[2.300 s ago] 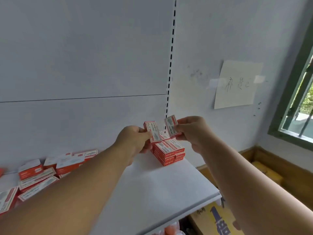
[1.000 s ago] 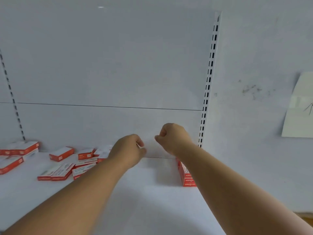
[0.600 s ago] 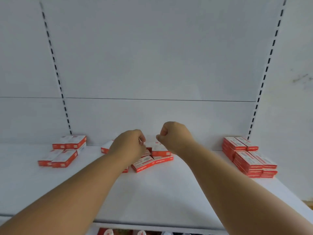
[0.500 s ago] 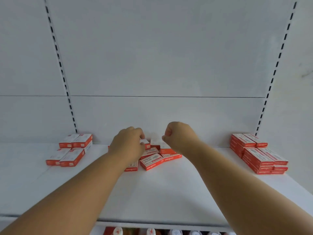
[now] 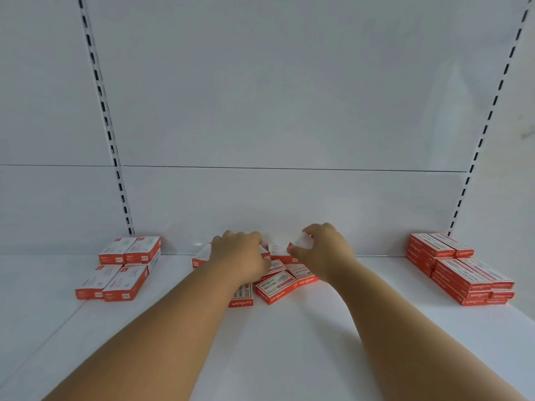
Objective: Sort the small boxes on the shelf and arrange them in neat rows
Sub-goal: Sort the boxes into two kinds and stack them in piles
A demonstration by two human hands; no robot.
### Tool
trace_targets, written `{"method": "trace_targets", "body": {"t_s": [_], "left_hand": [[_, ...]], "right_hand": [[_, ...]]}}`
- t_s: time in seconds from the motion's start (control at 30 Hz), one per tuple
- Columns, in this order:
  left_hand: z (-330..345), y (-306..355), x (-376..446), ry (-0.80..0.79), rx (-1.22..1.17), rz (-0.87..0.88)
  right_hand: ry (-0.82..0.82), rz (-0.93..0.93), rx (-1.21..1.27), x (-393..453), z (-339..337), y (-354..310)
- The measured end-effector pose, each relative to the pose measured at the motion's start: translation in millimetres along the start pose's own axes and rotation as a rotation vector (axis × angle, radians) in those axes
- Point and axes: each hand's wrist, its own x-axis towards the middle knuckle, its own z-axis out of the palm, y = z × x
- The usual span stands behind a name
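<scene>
Fingers of both hands curl down over the loose pile of small red-and-white boxes (image 5: pixel 276 289) at the middle of the white shelf (image 5: pixel 289 357). The right hand (image 5: pixel 324 250) has its fingertips and thumb closed round a small pale box at the back of the pile, about 12 o'clock from the heap's centre; blur hides the exact contact. The left hand (image 5: pixel 241 256) arches over boxes at about 10 o'clock of the pile, knuckles up; whether it has taken hold of one or only rests on them cannot be told, since its fingertips are hidden behind the hand.

Already ordered, a neat stacked block of boxes (image 5: pixel 460 270) sits at 3 o'clock against the right upright, and a smaller group (image 5: pixel 121 267) lies at 9 o'clock, well apart from the pile. The heap between them lies askew, boxes overlapping at odd angles.

These look like printed cardboard cartons: light, stiff along the edges, smooth-faced and likely to slide on the glossy shelf. Their broad faces would probably dent under a hard squeeze, so a pinch across the two long narrow sides seems best, thumb on one and fingers on the other. Lifting the topmost box first should keep its neighbours from skating away.
</scene>
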Motion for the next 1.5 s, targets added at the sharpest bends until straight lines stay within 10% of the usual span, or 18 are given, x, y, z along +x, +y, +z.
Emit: {"method": "trace_targets", "body": {"t_s": [0.67, 1.0, 1.5], "left_hand": [[3, -10, -9, 0.44, -0.896, 0.11], [6, -5, -8, 0.044, -1.488, -0.155], [-45, -36, -25, 0.224, -1.28, -0.147]], "right_hand": [[-0.181, 0.246, 1.557, 5, -3, 6], [-0.285, 0.249, 1.578, 7, 5, 8], [-0.094, 0.095, 1.113, -19, -2, -55]]}}
